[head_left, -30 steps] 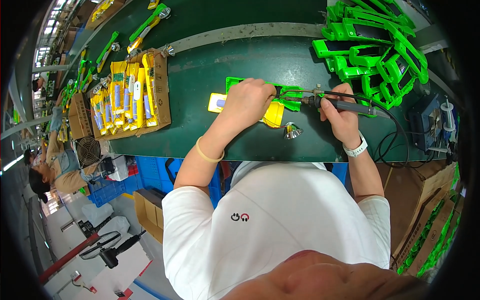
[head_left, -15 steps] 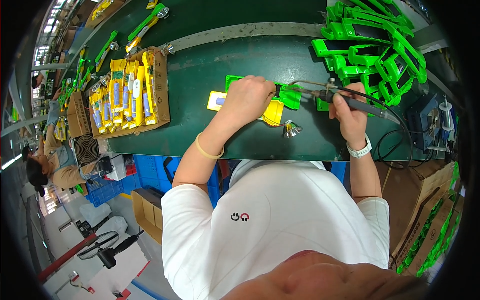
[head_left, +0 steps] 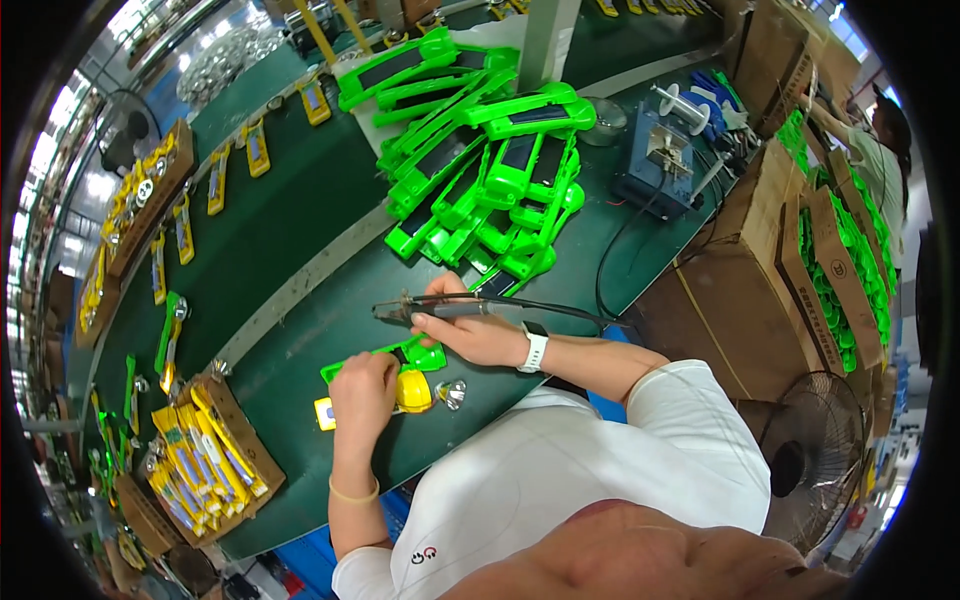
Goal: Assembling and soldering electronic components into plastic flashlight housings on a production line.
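Observation:
My right hand (head_left: 465,330) is closed around a dark soldering iron (head_left: 455,311), with its tip end pointing left. A bent metal tube runs along the iron. The tip end is above and apart from a green plastic casing (head_left: 425,353). My left hand (head_left: 362,392) rests over the casing with its fingers pressed together; what they pinch is hidden. Beneath and beside that hand lies a yellow plastic lamp body (head_left: 413,393), partly covered. A shiny silver reflector cup (head_left: 452,394) lies just right of the yellow body.
A heap of green casings (head_left: 500,165) with dark panels stands at the far side. A blue soldering station (head_left: 655,160) is to its right. At left, a cardboard box (head_left: 250,440) holds several yellow lamp bodies. Cartons and a fan (head_left: 815,470) stand at right.
The view has swung to the right. My right hand has drawn the soldering iron back from the green casing. My left hand stays at the casing.

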Demonstrator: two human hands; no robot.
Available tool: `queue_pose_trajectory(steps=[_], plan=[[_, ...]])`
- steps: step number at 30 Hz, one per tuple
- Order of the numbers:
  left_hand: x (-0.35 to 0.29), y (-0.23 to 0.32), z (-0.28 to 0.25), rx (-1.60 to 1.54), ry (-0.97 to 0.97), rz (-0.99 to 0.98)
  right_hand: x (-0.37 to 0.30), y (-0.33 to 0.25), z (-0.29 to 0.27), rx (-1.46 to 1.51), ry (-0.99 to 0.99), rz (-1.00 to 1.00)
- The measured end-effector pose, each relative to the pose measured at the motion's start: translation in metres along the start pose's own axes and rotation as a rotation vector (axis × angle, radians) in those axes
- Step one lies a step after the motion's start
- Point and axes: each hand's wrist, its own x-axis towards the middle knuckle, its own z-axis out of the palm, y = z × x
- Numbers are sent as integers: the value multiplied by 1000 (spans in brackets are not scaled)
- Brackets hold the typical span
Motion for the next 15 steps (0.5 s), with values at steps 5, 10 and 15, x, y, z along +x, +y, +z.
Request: queue_pose_trajectory(steps=[5, 10, 15], plan=[[5, 9, 3, -6, 8, 18, -8, -6, -12, -7, -3, 43], [-3, 9, -9, -256, 252, -87, -8, 0, -12, 44, 19, 58], [-41, -12, -25, -1505, 204, -518, -10, 4, -7, 64, 8, 79]])
